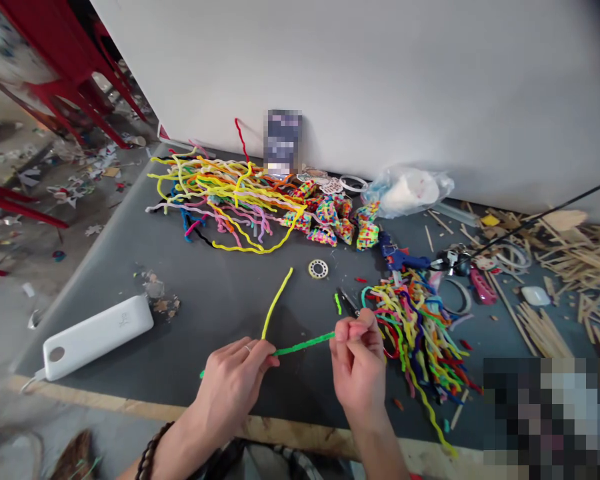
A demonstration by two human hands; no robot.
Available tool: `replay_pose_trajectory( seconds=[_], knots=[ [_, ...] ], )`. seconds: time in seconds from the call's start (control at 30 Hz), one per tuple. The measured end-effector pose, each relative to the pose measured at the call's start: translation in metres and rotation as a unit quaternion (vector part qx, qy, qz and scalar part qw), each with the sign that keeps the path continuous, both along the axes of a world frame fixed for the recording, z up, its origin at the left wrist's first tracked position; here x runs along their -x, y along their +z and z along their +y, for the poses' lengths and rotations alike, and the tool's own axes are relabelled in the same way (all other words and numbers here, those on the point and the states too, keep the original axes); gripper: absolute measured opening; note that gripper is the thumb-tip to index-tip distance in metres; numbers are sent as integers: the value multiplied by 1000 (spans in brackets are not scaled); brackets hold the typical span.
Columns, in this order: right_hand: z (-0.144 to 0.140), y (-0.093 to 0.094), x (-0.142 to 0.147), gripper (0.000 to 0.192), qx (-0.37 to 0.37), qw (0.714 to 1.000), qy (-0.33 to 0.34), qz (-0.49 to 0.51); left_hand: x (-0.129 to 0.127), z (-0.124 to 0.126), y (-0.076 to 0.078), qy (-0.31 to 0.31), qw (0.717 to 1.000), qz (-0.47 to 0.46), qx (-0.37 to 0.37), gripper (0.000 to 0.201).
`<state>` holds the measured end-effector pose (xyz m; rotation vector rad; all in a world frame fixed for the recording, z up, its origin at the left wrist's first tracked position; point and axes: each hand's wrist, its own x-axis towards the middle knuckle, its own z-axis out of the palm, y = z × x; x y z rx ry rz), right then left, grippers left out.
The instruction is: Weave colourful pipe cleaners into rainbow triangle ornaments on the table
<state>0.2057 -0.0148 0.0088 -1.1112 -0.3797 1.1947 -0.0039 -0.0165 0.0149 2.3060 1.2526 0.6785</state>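
At lower left of the frame a white power bank (98,337) lies on the grey counter (215,300). At lower centre, the left hand (233,380) pinches a yellow pipe cleaner (277,301) and a green pipe cleaner (303,345); the right hand (359,357) pinches the green one's other end, beside a heap of cut pipe cleaners (420,320).

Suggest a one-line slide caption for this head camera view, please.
Left hand and right hand hold a green pipe cleaner with a yellow one over a cluttered grey table.
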Motion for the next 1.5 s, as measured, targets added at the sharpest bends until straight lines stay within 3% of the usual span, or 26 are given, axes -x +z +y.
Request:
replay_pose_trajectory(
  seconds=[0.13,0.23,0.3,0.4,0.5,0.53,0.63,0.77,0.87,1.0,1.17,1.3,1.4,1.5],
  knots=[
    [-5,-6,-1,26,9,1000,-2,29,7,11,-2,-7,999,19,-25,27],
    [-23,5,17,25,9,1000,21,5,14,30,-12,44,996,52,-55,30],
    [-32,16,28,25,12,999,44,0,15,38,-19,44,995,74,-55,31],
    [-29,25,21,25,11,1000,11,-3,6,29,-21,-67,995,60,-34,31],
    [-11,15,-7,25,50,998,-29,8,-6,3,-9,-167,986,-16,1,30],
    [-6,9,-15,25,62,998,-18,14,-6,-2,-4,-169,985,-19,10,29],
    [-5,-5,-19,27,77,997,-14,22,4,1,1,-113,991,-48,46,32],
    [-24,-1,12,24,96,995,6,14,24,24,-14,27,999,23,5,31],
    [-26,6,20,27,80,997,-13,12,21,14,-25,-7,999,43,0,33],
    [-10,-1,5,33,104,992,-49,53,6,-16,-20,-78,997,-7,21,33],
    [-4,-2,-3,36,86,990,-33,108,7,-12,-13,-7,998,-50,37,21],
    [0,2,-7,36,72,990,-69,97,12,-7,-11,-16,995,-60,84,24],
    [2,-2,-11,39,67,991,-77,90,17,-5,-11,-9,997,-53,55,29],
    [-7,-4,-2,40,79,989,-54,116,24,9,-15,54,998,-18,18,26]
  ],
)
